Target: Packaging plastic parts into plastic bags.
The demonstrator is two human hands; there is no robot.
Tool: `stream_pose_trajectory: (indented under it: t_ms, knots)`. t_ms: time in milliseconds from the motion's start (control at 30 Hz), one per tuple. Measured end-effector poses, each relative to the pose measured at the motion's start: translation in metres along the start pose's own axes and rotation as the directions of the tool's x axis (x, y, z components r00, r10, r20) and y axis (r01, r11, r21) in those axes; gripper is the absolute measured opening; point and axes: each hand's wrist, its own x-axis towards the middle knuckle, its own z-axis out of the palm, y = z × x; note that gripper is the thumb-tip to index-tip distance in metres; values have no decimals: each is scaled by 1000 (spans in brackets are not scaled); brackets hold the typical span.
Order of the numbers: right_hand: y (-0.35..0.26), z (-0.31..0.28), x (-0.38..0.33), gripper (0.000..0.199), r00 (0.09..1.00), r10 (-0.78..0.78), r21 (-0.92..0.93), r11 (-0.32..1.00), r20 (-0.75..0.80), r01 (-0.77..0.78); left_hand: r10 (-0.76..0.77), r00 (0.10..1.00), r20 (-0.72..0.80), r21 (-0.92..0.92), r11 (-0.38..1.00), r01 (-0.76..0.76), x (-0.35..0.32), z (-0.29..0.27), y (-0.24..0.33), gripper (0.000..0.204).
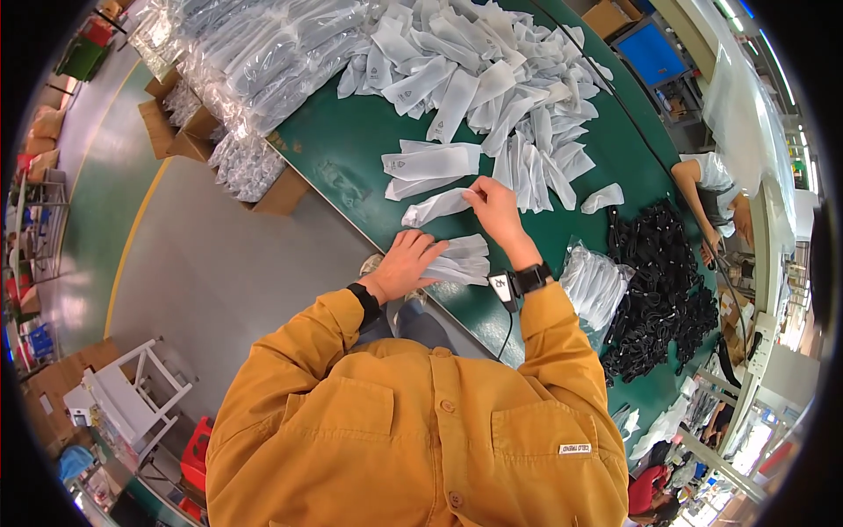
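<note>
My right hand [499, 216] pinches the right end of a narrow frosted plastic bag [432, 208], with something dark showing faintly inside its left end. Below it, my left hand [406, 263] lies with fingers stretched over the left end of a small stack of similar frosted bags [464, 260] at the table's near edge. Just beyond the pinched bag are a few more flat bags [432, 163], printed at one end. A large loose heap of frosted bags [479, 70] covers the far part of the green table [351, 167].
Clear-wrapped bundles [272, 61] are piled far left, above open cartons [279, 191]. To the right lie a clear bag of white packets [593, 285] and a heap of black straps [659, 290]. A black cable [628, 110] crosses the right side. Another person's arm [694, 198] reaches in there.
</note>
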Motion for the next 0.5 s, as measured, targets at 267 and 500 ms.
stream_pose_trajectory:
  t_ms: [267, 500]
  knots:
    - [-59, -22, -26, 11, 987, -149, 429, 888, -66, 163, 70, 998, 6, 68, 995, -70, 0, 3, 2, 79]
    - [34, -14, -43, 20, 990, 124, -6, 992, -72, -124, 110, 992, 56, 24, 993, -112, -2, 7, -8, 78]
